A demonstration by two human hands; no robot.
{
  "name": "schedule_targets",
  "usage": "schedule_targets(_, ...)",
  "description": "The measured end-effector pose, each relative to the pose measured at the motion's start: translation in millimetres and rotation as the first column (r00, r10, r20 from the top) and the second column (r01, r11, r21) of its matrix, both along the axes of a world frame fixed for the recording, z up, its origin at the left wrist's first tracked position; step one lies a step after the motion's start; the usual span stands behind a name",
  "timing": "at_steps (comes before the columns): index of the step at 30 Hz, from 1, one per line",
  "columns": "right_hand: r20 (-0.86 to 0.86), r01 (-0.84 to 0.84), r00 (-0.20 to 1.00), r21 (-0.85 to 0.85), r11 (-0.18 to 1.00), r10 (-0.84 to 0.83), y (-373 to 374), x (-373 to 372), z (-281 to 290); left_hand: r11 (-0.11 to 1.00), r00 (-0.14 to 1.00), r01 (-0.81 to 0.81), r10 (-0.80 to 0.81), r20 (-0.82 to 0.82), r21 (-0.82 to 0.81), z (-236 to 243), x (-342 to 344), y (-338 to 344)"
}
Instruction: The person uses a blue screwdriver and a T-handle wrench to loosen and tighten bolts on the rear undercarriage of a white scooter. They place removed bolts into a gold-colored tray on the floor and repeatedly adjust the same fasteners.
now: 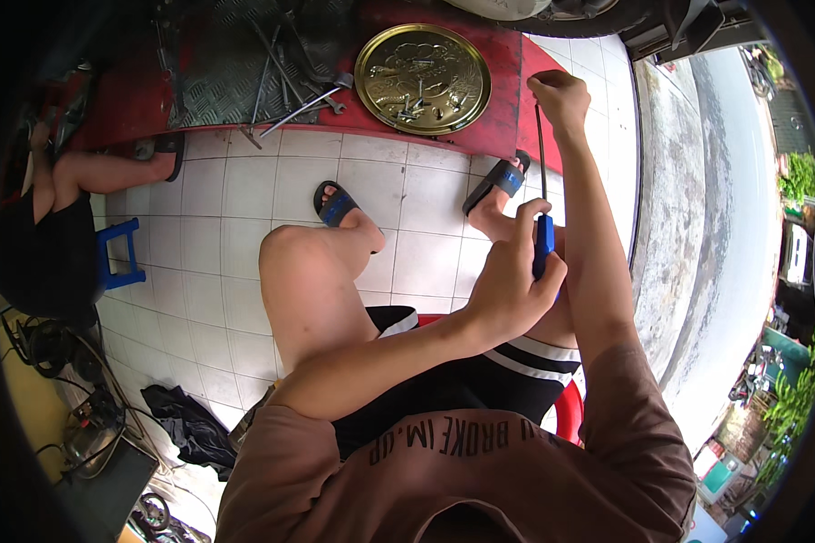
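The screwdriver is in front of you, near your right forearm, and its thin shaft points away from your body. Your left hand is grasping the blue handle. Your right hand has the fingers bent together at the far end of the shaft; whether they pinch the tip, I cannot tell. Ahead, left of this hand, a round golden tray lies on the red platform, with small metal parts on it. Left of the tray, you have several wrenches. Farther left, another person is beside a blue stool on the tiled floor.
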State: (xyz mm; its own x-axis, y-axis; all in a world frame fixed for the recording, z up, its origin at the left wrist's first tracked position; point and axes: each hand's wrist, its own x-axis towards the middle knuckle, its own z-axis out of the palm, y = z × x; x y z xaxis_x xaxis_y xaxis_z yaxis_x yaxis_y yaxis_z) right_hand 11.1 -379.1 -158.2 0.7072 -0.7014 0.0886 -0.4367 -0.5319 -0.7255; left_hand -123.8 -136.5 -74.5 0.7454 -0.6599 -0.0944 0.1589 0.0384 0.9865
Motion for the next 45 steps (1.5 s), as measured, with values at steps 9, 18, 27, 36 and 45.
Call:
schedule_targets(9, -0.206, -0.194, 0.917, 0.519, 0.832, 0.342, 9, 31, -51, 0.946, 0.941, -0.305, 0.282, -0.187, -0.112, -21, 25, 1)
schedule_targets(18, 0.174, -0.428, 0.811, 0.828, 0.363, 0.558, 78, 15, 32, 0.941, 0.854, -0.316, 0.339, 0.395, -0.123, 4, 58, 17)
schedule_targets(27, 0.638, -0.629, 0.754, 0.635, 0.449, 0.154, 133, -28, 87, 0.919, 0.676, -0.353, 0.38, 0.632, -0.175, 2, 69, 18)
schedule_targets(36, 0.667, -0.664, 0.707, 0.51, 0.546, 0.236, 134, -15, 128, 0.934, 0.622, -0.287, 0.35, 0.701, -0.212, 10, 95, 28)
schedule_targets(45, 0.609, -0.588, 0.779, 0.629, 0.509, 0.148, 116, -16, 109, 0.989, 0.636, -0.142, 0.12, 0.762, -0.037, 5, 95, 30)
